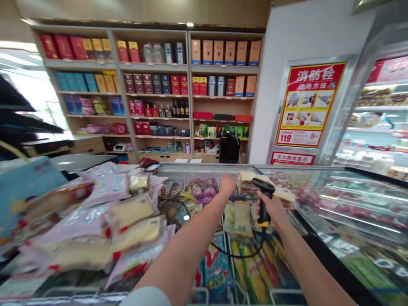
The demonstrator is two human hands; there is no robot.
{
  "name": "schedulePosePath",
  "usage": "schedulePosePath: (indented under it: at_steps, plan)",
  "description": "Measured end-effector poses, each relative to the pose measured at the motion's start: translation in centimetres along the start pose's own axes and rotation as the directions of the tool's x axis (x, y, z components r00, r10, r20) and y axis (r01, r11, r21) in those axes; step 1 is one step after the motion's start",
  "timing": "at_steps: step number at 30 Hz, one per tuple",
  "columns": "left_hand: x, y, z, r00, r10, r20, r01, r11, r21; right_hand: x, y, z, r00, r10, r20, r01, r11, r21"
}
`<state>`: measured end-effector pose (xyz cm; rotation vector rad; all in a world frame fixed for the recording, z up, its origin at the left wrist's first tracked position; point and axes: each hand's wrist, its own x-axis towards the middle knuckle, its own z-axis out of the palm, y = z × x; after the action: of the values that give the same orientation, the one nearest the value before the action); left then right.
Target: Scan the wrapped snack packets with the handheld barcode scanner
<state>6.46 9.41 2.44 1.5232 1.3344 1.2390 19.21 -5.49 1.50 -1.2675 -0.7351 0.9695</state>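
Observation:
A black and yellow barcode scanner (264, 219) is upright in my right hand (270, 206), its head tipped toward the far left and its black cable (245, 256) looping down over the freezer goods. My left hand (228, 183) reaches to the back of the chest freezer, between purple-wrapped packs (203, 190) and pale packaged food (246, 180). Motion smears its fingers, so whether they hold anything is unclear. Below the scanner lies a beige packet (242, 216), with yellow-green corn-like packs (255, 272) nearer me.
Clear bags of pale food (135, 236) are heaped on the left. A second glass-topped freezer (360, 199) stands at right. Shelves of boxed goods (156, 85) line the back wall, beside a red fire-hydrant poster (311, 106).

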Motion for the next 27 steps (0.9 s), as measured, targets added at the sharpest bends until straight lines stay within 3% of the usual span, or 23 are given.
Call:
schedulePosePath:
  at_steps: [5,11,14,16,19,22,24,25,27]
  plan:
    - [-1.9,-0.9,-9.5,0.989,0.027,-0.145,-0.01,0.993,0.121,-2.8,0.5,4.2,0.992,-0.002,0.128,-0.005,0.999,0.049]
    - [-4.8,-2.2,-23.3,0.958,0.064,-0.28,0.031,0.946,0.321,-7.0,1.6,9.8,0.968,0.043,0.247,-0.046,0.999,0.005]
    - [-6.2,-2.9,-29.9,0.934,0.008,-0.358,0.107,0.948,0.299,-8.2,2.5,11.6,0.95,0.031,0.312,-0.034,0.999,0.003]
    - [-7.1,-3.2,-33.1,0.921,-0.028,-0.389,0.132,0.961,0.244,-8.6,3.2,12.4,0.942,0.023,0.336,-0.019,1.0,-0.015]
    - [-8.3,-2.9,-35.3,0.923,-0.008,-0.385,0.163,0.913,0.373,-8.8,3.9,12.8,0.935,0.009,0.355,0.018,0.997,-0.072]
    - [-9.2,-1.5,-35.4,0.962,-0.053,-0.269,0.239,0.643,0.728,-8.8,4.1,12.7,0.932,0.008,0.362,0.033,0.993,-0.109]
    - [-9.5,-0.2,-35.3,0.975,-0.14,-0.173,0.218,0.457,0.862,-8.8,4.2,12.5,0.937,-0.001,0.35,0.036,0.995,-0.093]
    - [-9.6,0.5,-35.4,0.978,-0.163,-0.13,0.188,0.416,0.89,-8.8,4.2,12.4,0.937,-0.006,0.35,0.038,0.996,-0.084]
    - [-9.6,1.6,-35.8,0.987,-0.145,-0.072,0.13,0.442,0.888,-8.8,4.2,12.3,0.933,-0.017,0.359,0.047,0.996,-0.073]
